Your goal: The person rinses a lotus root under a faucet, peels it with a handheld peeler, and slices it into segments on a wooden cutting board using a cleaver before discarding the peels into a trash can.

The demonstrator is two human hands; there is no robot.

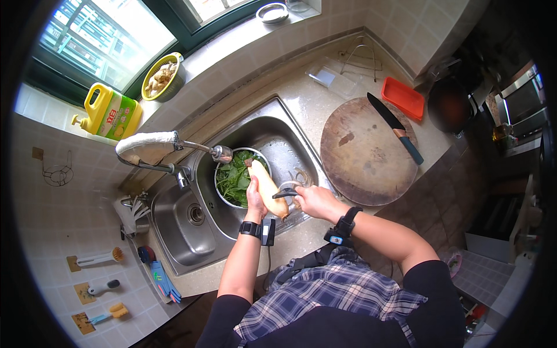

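Observation:
Over the larger sink basin (278,135), my left hand (256,198) holds a pale, long root vegetable (264,187), mostly bare of skin, with a brown knob at its upper end. A black-handled peeler (285,193) is gripped in my right hand (315,201), its head against the lower part of the vegetable. Thin peel strips (302,177) lie in the basin beside my right hand. Below and to the left of the vegetable, a round white-rimmed bowl (216,185) holds green leafy vegetables (235,176).
Right of the sink, a kitchen knife (394,124) lies on a round wooden chopping board (370,156), near a red plastic tray (403,98). A cloth-wrapped faucet (148,148) reaches over the sink. A yellow detergent jug (111,113) and a basket of ginger or garlic (163,78) stand on the sill.

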